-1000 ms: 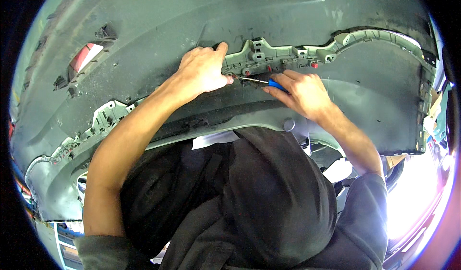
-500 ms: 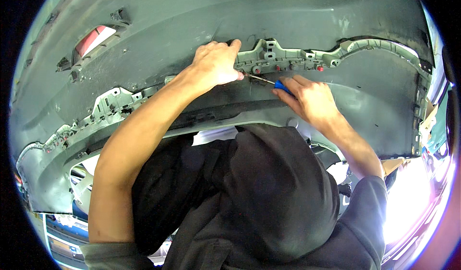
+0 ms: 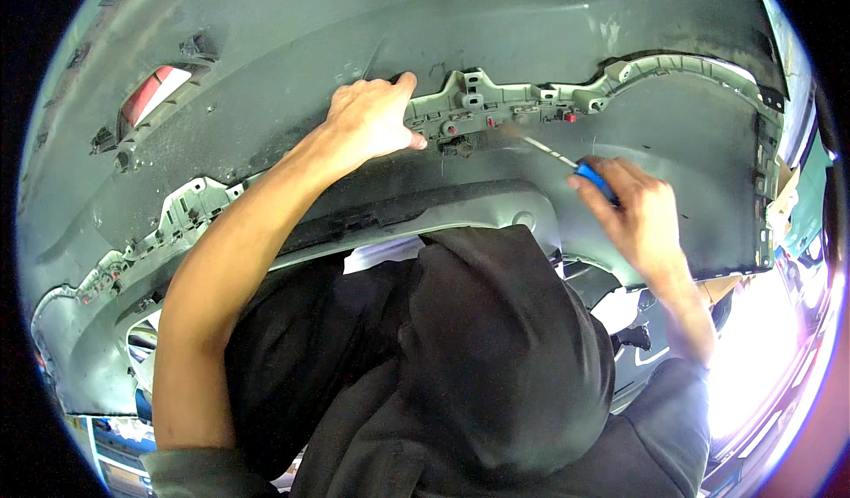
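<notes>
A large dark grey car bumper cover [image 3: 292,46] fills the upper view, its inner side facing me. Across its middle runs a pale grey bracket strip [image 3: 518,93] with slots and small red clips [image 3: 571,117]. My left hand [image 3: 372,119] grips this strip, thumb on the near side and fingers over the far side. In my right hand [image 3: 639,210] is a screwdriver [image 3: 598,181] with a blue handle and a thin metal shaft. Its blurred tip points up and left, just short of the strip and apart from my left hand.
The left part of the strip [image 3: 190,204] carries a tall slotted bracket. A cutout [image 3: 152,96] at upper left shows red and white. My dark clothing [image 3: 496,347] covers the lower middle. At the right, brown cardboard-like material [image 3: 719,287] lies beside very bright light.
My right hand has drawn the screwdriver back to the right and nearer me, its tip off the spot beside my left thumb. My left hand keeps its hold; the view has shifted slightly.
</notes>
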The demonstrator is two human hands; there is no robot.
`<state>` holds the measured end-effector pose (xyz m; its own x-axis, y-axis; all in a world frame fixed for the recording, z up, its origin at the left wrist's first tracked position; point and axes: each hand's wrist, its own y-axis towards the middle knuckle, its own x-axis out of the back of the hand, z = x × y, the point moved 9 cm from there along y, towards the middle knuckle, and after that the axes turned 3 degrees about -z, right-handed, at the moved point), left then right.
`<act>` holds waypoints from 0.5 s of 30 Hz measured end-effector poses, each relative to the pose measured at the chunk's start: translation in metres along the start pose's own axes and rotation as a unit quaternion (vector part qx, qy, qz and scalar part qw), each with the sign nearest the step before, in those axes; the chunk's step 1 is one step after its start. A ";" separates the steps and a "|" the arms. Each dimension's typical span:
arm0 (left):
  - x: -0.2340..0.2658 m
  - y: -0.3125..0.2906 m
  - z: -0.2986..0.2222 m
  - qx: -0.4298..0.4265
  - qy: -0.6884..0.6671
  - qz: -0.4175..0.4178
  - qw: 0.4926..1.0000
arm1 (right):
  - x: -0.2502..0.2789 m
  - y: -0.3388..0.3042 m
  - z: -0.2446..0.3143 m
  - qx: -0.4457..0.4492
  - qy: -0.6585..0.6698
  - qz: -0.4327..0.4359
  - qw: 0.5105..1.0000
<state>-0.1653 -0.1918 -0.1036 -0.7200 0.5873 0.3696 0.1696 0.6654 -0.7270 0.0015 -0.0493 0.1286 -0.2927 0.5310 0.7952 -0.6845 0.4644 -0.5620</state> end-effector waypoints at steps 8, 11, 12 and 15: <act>-0.006 0.012 -0.002 -0.048 0.046 0.027 0.997 | -0.095 -0.007 0.029 0.009 0.066 0.149 0.987; -0.003 0.016 -0.009 -0.078 0.065 0.024 0.995 | -0.107 -0.007 0.032 -0.010 0.072 0.170 0.983; -0.002 0.015 -0.010 -0.082 0.075 0.033 0.993 | -0.111 -0.007 0.032 -0.014 0.076 0.170 0.982; -0.007 0.011 -0.008 -0.110 0.091 0.035 0.989 | -0.126 -0.004 0.030 -0.026 0.106 0.166 0.980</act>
<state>-0.1533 -0.1851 -0.1093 -0.5716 0.6956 0.4352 0.3711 0.6922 -0.6190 0.0210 -0.1390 0.0371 -0.3446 0.7915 0.5048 -0.5390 0.2735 -0.7967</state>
